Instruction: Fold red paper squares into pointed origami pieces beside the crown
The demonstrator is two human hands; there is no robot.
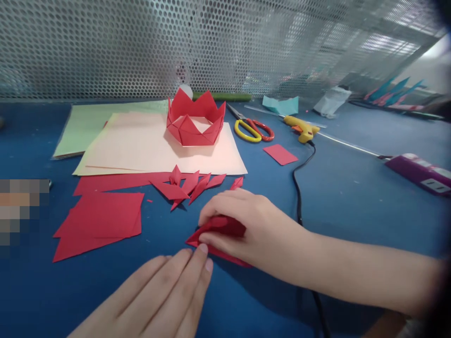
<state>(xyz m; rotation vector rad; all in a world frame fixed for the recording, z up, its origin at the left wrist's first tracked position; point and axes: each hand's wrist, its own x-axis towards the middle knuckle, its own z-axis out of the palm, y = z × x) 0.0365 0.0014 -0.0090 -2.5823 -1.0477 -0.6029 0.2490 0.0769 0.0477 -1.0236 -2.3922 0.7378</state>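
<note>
On the blue tabletop in front of me, a partly folded red sheet of paper [227,225] lies with its point toward the left. My right hand [262,234] is closed on it, thumb along the near side and fingers curled over the far side. My left hand [155,295] reaches in from below with its fingers stretched out, fingertips at the paper's near-left edge; the left thumb is hidden. Just beyond, several small folded red paper pieces [179,188] lie in a cluster. A small folded red piece [237,183] shows behind my right hand.
Red paper sheets [105,216] lie at left. A red paper crown-shaped ring [195,134] stands on cream sheets [123,145]. Scissors [252,129], a red card [280,154] and a yellow glue gun [301,127] are farther right; its black cord [298,192] passes under my right forearm. Purple power strip [419,173] at right.
</note>
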